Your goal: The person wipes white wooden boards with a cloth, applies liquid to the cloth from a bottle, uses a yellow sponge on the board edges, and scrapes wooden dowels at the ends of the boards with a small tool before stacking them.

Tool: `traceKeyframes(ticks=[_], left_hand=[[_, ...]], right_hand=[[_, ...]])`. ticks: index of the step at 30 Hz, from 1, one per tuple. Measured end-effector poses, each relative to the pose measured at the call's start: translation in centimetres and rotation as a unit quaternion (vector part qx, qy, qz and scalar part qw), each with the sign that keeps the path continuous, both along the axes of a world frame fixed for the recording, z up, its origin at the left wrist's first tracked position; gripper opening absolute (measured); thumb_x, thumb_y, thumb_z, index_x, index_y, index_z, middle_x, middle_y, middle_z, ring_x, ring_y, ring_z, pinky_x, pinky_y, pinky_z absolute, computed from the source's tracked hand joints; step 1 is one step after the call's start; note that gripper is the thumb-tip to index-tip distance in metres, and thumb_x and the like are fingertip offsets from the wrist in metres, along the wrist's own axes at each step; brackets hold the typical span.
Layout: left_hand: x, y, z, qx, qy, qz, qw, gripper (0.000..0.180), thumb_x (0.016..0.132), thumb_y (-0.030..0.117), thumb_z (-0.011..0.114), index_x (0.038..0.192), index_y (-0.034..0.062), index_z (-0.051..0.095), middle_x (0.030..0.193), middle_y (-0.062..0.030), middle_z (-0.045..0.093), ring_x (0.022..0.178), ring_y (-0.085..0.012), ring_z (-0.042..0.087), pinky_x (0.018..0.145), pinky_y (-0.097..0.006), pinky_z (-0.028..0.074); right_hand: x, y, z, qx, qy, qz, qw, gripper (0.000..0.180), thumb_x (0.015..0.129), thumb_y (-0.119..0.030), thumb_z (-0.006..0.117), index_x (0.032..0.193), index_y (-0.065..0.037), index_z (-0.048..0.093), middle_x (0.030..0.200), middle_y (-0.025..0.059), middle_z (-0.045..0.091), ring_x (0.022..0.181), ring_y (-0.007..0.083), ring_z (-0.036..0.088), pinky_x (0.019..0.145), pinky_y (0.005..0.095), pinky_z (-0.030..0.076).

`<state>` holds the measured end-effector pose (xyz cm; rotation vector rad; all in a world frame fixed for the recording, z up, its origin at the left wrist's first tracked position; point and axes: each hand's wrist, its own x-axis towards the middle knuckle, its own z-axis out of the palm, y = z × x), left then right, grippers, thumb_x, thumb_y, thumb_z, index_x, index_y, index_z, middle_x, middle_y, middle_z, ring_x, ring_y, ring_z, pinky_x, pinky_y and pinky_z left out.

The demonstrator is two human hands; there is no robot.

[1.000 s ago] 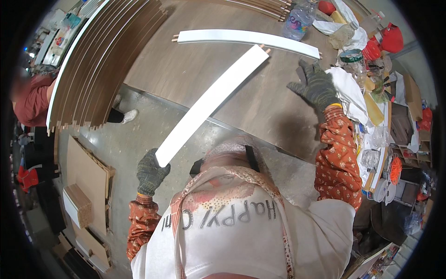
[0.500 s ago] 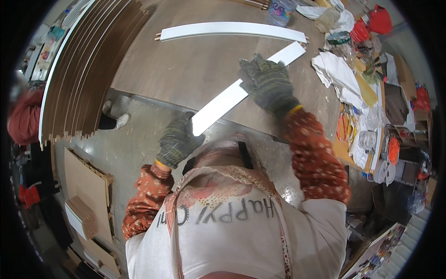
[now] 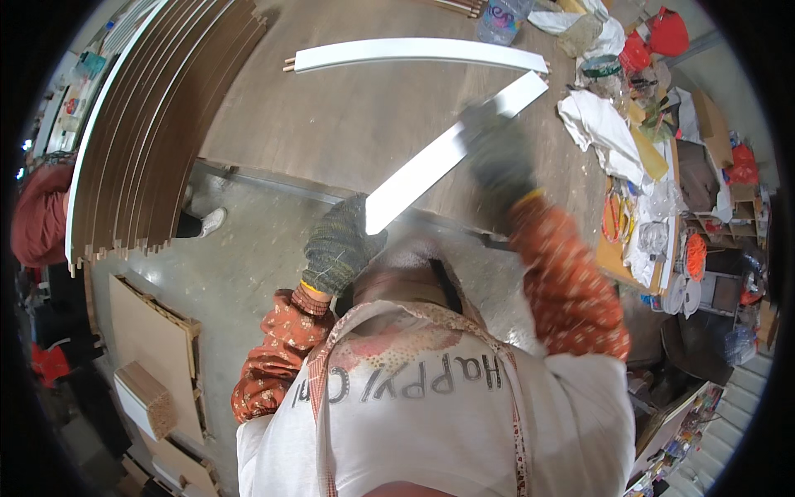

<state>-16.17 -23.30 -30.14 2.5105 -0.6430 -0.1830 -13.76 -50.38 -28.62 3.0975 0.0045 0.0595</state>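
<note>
A white slat (image 3: 422, 176) lies slanting over the brown worktable (image 3: 331, 124), its near end jutting past the front edge. My left hand (image 3: 338, 247), in a dark green knit glove, is closed round that near end. Over the slat's far half is my right hand (image 3: 497, 153), gloved alike and smeared by motion; its fingers cannot be made out, nor whether they touch the slat. Farther back lies a second white slat (image 3: 414, 51), with wooden dowels sticking out at its ends.
At the left, a large stack of long brown boards (image 3: 157, 124) with dowelled ends stands beside another person's sleeve (image 3: 40, 215). White cloth (image 3: 600, 128), scissors (image 3: 614, 217) and plastic bags crowd the right side. A plastic bottle (image 3: 499, 23) stands at the back. Flat panels (image 3: 153, 331) rest on the floor.
My left hand has shifted right and slightly up with the slat's near end. My right hand has moved a little rightward along the slat and become blurred. The far slat is hardly changed.
</note>
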Motion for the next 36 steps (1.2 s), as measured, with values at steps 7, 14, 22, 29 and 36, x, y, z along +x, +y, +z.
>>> traceKeyframes(ticks=[7,14,22,29,36], left_hand=[[-0.8,2.1,-0.6,-0.058,-0.086,-0.017,0.994,0.060,0.072,0.029,0.078,0.122,0.0052,0.054,0.112,-0.0175,0.060,0.100,-0.0328,0.061,0.086,-0.042,0.049],[-3.3,2.4,-6.1,-0.423,-0.001,0.084,0.902,0.064,0.074,0.012,0.079,0.128,0.0039,0.046,0.118,-0.0116,0.058,0.108,-0.0205,0.058,0.090,-0.035,0.049],[-3.2,3.2,-7.2,-0.480,-0.003,0.024,0.877,0.074,0.074,0.005,0.079,0.134,0.0041,0.036,0.124,-0.0139,0.053,0.113,-0.0216,0.055,0.094,-0.035,0.048],[-2.5,2.9,-7.3,-0.456,-0.013,0.023,0.889,0.074,0.073,0.004,0.078,0.134,0.0040,0.036,0.125,-0.0142,0.053,0.113,-0.0230,0.055,0.094,-0.035,0.048],[-3.0,4.0,-7.4,-0.503,0.022,0.040,0.863,0.094,0.070,0.001,0.080,0.142,0.0103,0.019,0.119,-0.0137,0.053,0.108,-0.0224,0.056,0.089,-0.036,0.050]], right_hand=[[-1.8,4.3,0.8,0.100,-0.004,0.200,0.975,0.042,0.080,-0.021,0.064,0.119,-0.008,0.055,0.122,0.0112,0.056,0.115,0.0261,0.051,0.096,0.0403,0.042],[-2.2,6.7,-0.5,0.041,-0.136,0.150,0.978,0.034,0.083,-0.024,0.059,0.112,-0.006,0.056,0.107,0.0140,0.056,0.098,0.0275,0.054,0.084,0.0412,0.045],[-1.6,4.7,1.8,-0.014,0.000,0.177,0.984,0.040,0.088,-0.020,0.055,0.123,-0.001,0.053,0.129,0.0191,0.053,0.122,0.0321,0.050,0.099,0.0450,0.040],[-4.3,13.0,-1.7,0.099,-0.077,0.255,0.959,0.030,0.080,-0.019,0.060,0.107,-0.007,0.060,0.107,0.0119,0.059,0.097,0.0270,0.058,0.086,0.0363,0.049],[0.3,2.6,1.3,-0.088,-0.216,0.312,0.921,0.038,0.082,-0.016,0.060,0.118,-0.005,0.054,0.102,0.0135,0.057,0.087,0.0261,0.059,0.075,0.0378,0.050]])
